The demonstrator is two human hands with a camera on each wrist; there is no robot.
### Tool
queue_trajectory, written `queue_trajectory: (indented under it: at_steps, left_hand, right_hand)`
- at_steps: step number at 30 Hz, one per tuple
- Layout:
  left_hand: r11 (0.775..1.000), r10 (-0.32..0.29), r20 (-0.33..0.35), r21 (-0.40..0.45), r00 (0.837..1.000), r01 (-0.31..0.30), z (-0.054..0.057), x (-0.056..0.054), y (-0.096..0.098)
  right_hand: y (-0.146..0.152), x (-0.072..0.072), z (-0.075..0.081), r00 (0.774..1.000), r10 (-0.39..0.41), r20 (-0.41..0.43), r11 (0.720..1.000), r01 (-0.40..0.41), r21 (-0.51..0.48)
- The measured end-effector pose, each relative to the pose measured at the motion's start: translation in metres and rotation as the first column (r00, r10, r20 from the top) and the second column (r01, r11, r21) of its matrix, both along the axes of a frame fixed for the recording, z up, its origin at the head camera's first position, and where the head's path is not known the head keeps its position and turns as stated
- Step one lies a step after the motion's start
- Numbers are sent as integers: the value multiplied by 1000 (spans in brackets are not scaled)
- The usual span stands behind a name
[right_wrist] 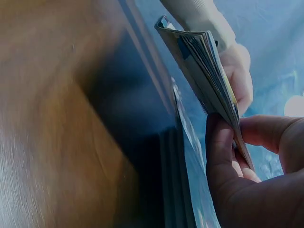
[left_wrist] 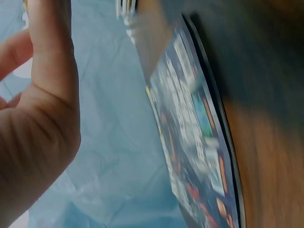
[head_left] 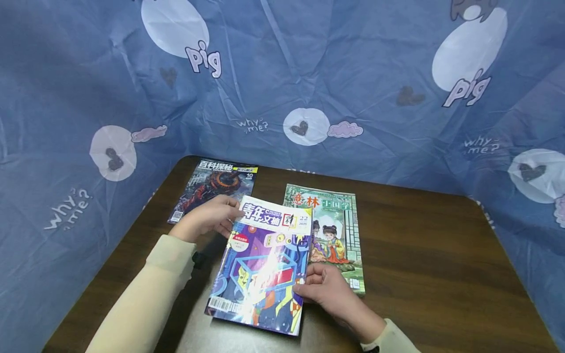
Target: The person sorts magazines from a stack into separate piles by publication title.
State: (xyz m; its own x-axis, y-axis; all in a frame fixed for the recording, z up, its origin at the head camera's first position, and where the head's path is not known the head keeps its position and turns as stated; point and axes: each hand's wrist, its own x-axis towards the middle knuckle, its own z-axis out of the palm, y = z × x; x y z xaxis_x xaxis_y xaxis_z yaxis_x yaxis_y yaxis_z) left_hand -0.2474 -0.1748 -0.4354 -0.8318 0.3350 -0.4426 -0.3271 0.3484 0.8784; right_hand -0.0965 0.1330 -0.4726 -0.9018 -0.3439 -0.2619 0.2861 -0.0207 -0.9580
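Observation:
A glossy purple-and-white magazine (head_left: 260, 260) is held between both hands in the head view, tilted and raised off the table. At its upper left edge, the left hand (head_left: 211, 216) grips it, thumb on the cover and other fingers behind. The right hand (head_left: 331, 291) pinches the lower right edge. From the right wrist view, the thumb (right_wrist: 268, 130) and fingers press the magazine's page edges (right_wrist: 213, 71) from both sides. Partly covered by it, a green magazine (head_left: 342, 215) lies on the table. The left wrist view shows the left hand (left_wrist: 42, 109), its fingertips out of frame.
A dark magazine (head_left: 216, 184) lies at the table's back left, behind the left hand. The brown wooden table (head_left: 423, 260) extends to the right. Blue printed fabric (head_left: 273, 73) hangs around the table's back and sides.

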Motion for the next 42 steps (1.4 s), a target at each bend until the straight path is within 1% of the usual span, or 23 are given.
queue_trajectory:
  at_steps: [6,10,14,19,23,27,30,34,38,42]
  left_hand:
    - [996,-91,53,4,994,91,-1,9,-30]
    - [990,-143,77,-2,987,144,2,15,-44]
    - [986,-161,108,-22,981,164,1,20,-56]
    - [983,-165,142,-52,976,174,0,28,-69]
    - [977,-169,163,-101,972,187,-3,31,-76]
    - [972,-151,169,-156,974,178,-8,31,-81]
    - [969,-118,174,-194,978,151,-13,32,-88]
    - [961,-82,190,-245,978,128,-15,33,-95]
    - [951,-77,213,-278,974,136,-15,35,-98]
    - [949,-75,216,-285,974,136,-18,35,-99]
  right_hand:
    - [-22,8,-3,998,59,33,998,-58,-36]
    - [-36,16,-4,995,81,64,995,-77,-58]
    - [-49,21,-7,991,99,86,994,-94,-58]
    - [-67,25,-13,990,110,93,993,-106,-41]
    - [-81,27,-16,989,106,107,994,-104,-28]
    - [-91,28,-17,986,106,132,994,-105,-14]
    - [-100,29,-16,982,113,151,994,-113,-7]
    - [-111,29,-15,978,132,161,991,-133,-5]
    - [-118,30,-17,978,125,168,992,-127,1]
    - [-121,30,-20,979,103,176,994,-105,6]
